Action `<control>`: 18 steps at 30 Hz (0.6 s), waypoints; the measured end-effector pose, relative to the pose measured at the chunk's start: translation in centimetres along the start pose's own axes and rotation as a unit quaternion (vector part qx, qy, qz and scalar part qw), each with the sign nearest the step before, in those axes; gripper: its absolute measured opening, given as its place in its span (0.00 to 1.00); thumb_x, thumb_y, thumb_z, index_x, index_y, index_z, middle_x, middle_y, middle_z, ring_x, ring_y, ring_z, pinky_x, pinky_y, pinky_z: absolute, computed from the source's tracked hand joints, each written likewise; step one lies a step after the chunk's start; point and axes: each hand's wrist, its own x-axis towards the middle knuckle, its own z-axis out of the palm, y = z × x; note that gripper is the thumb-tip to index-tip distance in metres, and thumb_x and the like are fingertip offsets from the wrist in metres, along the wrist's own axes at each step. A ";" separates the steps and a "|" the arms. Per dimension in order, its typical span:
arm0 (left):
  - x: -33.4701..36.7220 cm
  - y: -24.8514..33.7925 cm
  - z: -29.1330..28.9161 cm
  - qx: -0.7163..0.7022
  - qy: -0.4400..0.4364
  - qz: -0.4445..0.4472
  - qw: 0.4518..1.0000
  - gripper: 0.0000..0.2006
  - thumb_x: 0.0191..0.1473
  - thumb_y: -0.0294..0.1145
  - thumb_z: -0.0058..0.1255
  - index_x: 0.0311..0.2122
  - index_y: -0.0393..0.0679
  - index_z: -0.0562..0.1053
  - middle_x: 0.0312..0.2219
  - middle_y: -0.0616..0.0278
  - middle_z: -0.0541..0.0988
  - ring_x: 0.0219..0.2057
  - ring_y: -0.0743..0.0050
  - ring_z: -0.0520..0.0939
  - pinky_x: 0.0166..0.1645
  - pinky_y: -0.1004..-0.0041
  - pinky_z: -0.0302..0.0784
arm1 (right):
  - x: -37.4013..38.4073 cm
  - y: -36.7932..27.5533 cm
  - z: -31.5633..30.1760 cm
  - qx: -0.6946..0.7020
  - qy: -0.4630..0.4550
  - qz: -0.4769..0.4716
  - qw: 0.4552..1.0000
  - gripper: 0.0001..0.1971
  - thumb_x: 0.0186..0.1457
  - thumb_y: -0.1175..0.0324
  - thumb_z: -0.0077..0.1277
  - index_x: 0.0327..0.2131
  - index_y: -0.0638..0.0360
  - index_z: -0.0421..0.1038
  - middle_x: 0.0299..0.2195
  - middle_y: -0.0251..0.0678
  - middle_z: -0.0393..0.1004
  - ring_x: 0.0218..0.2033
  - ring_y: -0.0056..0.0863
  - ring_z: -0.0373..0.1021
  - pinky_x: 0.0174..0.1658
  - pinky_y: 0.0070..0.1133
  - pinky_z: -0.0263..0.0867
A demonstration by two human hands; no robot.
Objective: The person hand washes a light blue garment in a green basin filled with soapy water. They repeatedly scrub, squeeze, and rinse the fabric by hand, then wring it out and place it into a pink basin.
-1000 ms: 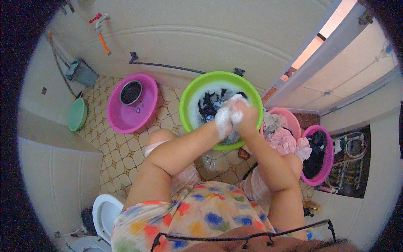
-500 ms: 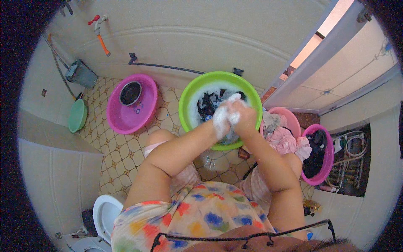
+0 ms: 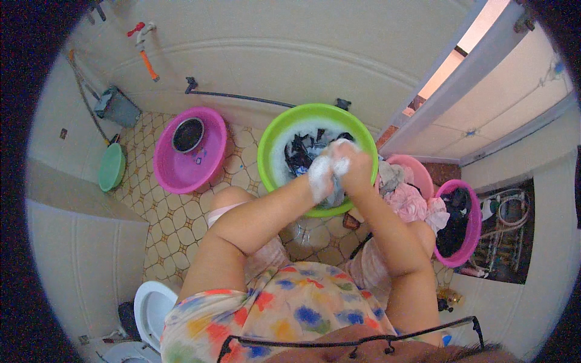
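Left hand (image 3: 323,173), right hand (image 3: 358,164) together, foamy — can't tell if gripping; green basin (image 3: 266,163) below, likely to catch suds (image 3: 342,166).

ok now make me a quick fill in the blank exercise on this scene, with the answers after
1. The left hand and right hand are together above a foamy basin coloured ____.
2. The wall tap has a handle coloured ____.
3. The magenta basin with a dark round bowl inside stands to the ____ of the foamy basin.
4. The pink clothing lies to the ____ of the foamy basin.

Missing words: green; red; left; right.
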 end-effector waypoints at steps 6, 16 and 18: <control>-0.6 -0.7 -2.1 0.059 -0.020 0.078 0.995 0.15 0.55 0.43 0.33 0.40 0.47 0.67 0.34 0.64 0.73 0.38 0.72 0.74 0.44 0.68 0.69 | 0.0 -2.1 -1.4 0.077 0.009 -0.019 0.997 0.13 0.49 0.60 0.44 0.19 0.58 0.66 0.18 0.42 0.67 0.21 0.43 0.66 0.24 0.34 0.60; 0.7 1.0 -1.5 -0.208 -0.281 -0.147 0.925 0.14 0.54 0.43 0.37 0.41 0.47 0.66 0.37 0.66 0.72 0.40 0.74 0.71 0.46 0.70 0.66 | -0.5 -3.8 -1.0 0.052 0.028 -0.044 0.997 0.15 0.50 0.61 0.44 0.15 0.59 0.62 0.14 0.43 0.63 0.17 0.42 0.63 0.22 0.32 0.58; 1.1 0.5 -3.2 -0.165 -0.285 -0.115 0.937 0.14 0.54 0.43 0.37 0.40 0.47 0.66 0.37 0.67 0.72 0.40 0.74 0.71 0.46 0.71 0.66 | -0.9 -4.2 -0.9 0.053 0.038 -0.092 0.994 0.15 0.50 0.61 0.44 0.15 0.59 0.62 0.14 0.43 0.64 0.18 0.42 0.63 0.22 0.32 0.59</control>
